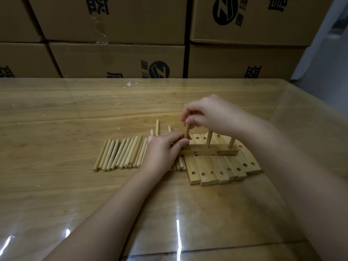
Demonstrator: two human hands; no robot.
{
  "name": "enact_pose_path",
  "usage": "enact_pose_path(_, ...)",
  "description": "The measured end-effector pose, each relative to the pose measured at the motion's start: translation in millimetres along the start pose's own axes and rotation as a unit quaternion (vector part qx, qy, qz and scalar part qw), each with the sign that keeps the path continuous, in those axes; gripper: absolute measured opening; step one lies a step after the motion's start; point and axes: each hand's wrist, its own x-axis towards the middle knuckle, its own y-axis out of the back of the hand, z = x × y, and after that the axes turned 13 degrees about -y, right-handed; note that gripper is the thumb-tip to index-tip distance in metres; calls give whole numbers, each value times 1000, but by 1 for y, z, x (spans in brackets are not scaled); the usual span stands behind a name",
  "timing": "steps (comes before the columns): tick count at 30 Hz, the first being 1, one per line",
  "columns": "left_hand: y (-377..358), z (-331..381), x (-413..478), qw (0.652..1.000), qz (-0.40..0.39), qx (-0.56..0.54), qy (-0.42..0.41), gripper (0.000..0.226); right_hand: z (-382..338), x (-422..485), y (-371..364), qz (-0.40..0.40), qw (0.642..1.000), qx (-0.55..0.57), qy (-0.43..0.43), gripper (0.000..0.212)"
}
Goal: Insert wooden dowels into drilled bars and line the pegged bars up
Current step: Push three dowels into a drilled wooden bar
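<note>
Wood dowel (186, 131) in R hand (207, 112); L hand (162, 150) grips bar (209, 152).

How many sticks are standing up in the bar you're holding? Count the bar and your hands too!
upright dowels: 3
held bar: 1
hands: 2, left hand and right hand
Total: 6

- Pale round wooden dowels (120, 154) lie side by side on the glossy wooden desk (56, 110), left of centre.
- Just right of them, pale flat drilled wooden bars (222, 166) lie side by side.
- A single drilled bar (211, 152) lies crosswise over those bars, with two upright dowels (209, 139) standing in it.
- The left hand (163, 149) grips its left end. Above that end, the right hand (207, 112) pinches a third dowel (186, 131).
- Brown cardboard boxes (116, 59) are stacked behind the desk.
</note>
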Motion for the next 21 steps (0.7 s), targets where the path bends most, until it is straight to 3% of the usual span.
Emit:
enact_pose_path(8, 2, 6, 0, 1000, 2, 14, -26, 15, -5, -5, -5, 12, 999, 40, -17, 14)
enact_pose_path(17, 2, 3, -2, 1000, 1, 13, -27, 11, -16, -6, -8, 29, 998, -47, -6, 17)
enact_pose_path(21, 2, 3, -2, 999, -3, 25, -32, 11, -11, -7, -11, 47, 998, -35, -5, 15)
